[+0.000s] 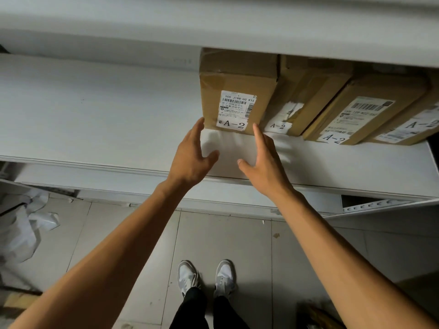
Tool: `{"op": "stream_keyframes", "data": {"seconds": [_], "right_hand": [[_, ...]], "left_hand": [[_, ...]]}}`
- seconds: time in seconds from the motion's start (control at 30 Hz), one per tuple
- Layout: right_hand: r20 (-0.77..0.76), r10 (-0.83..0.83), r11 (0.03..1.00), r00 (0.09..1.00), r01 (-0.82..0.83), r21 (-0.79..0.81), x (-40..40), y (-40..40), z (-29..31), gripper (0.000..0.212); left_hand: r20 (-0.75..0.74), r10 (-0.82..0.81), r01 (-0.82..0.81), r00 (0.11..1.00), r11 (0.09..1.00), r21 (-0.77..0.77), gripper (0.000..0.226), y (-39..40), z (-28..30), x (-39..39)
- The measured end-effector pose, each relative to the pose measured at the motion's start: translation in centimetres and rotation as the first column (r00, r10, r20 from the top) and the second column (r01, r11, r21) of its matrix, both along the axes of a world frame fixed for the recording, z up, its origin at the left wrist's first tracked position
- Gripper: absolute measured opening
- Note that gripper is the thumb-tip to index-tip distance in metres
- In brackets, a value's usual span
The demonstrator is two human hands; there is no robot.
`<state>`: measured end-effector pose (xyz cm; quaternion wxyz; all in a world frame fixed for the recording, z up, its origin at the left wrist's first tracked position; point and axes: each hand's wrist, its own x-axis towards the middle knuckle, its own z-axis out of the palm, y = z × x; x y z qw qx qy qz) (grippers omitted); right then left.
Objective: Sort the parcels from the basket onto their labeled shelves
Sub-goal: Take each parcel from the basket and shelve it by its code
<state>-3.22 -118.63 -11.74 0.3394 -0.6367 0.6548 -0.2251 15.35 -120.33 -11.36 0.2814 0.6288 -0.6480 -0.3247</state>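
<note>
1. The A-2 parcel (237, 91) sits on the white shelf (95, 110), leftmost in a row of boxes.
2. Left hand (192, 155) is spread wide, fingertips at the parcel's near left corner.
3. Right hand (263, 157) is spread too, at its near right corner.

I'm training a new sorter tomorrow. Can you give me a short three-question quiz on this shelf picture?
1. True or false: the left hand grips the leftmost box.
2. Which tag do the readable white stickers on the boxes show? A) A-2 B) B-1 C) C-3
3. Fill in: left of the leftmost box, the shelf shows only bare ____ surface.

Key:
1. False. Both the left hand and the right hand are open, fingers straight, just in front of the box.
2. A. The box with the torn label and the tilted box also read A-2.
3. White.
</note>
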Motion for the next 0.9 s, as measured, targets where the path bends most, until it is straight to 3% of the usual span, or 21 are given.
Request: {"op": "stream_keyframes", "data": {"seconds": [0.1, 0.2, 0.37, 0.53, 0.7, 0.9], "right_hand": [[-0.118, 0.092, 0.995, 0.989, -0.086, 0.057, 0.2, 1.5, 1.1, 0.084], [-0.265, 0.237, 0.971, 0.935, -0.216, 0.107, 0.8, 3.4, 2.3, 0.079], [-0.426, 0.459, 0.888, 0.780, -0.421, 0.187, 3.0, 6.9, 4.4, 0.074], [-0.463, 0.607, 0.780, 0.645, -0.593, 0.197, 7.8, 10.8, 5.9, 0.072], [-0.480, 0.763, 0.581, 0.433, -0.784, 0.217, 14.3, 16.4, 6.7, 0.070], [-0.499, 0.860, 0.234, 0.103, -0.950, 0.207, 21.1, 28.5, 7.6, 0.072]], "left_hand": [[0.263, -0.080, 0.061, 0.962, 0.995, 0.079, 0.073, 1.7, 1.1, 0.7], [0.432, -0.170, 0.117, 0.886, 0.982, 0.147, 0.070, 4.1, 1.8, 1.7], [0.562, -0.123, 0.027, 0.818, 0.984, 0.177, 0.068, 10.5, 3.4, 4.2], [0.622, -0.019, -0.138, 0.783, 0.969, 0.203, 0.070, 19.2, 4.7, 7.7], [0.643, 0.212, -0.409, 0.736, 0.896, 0.172, 0.066, 29.6, 6.4, 11.9], [0.639, 0.489, -0.734, 0.593, 0.654, 0.181, 0.065, 46.9, 7.4, 13.3]]}}
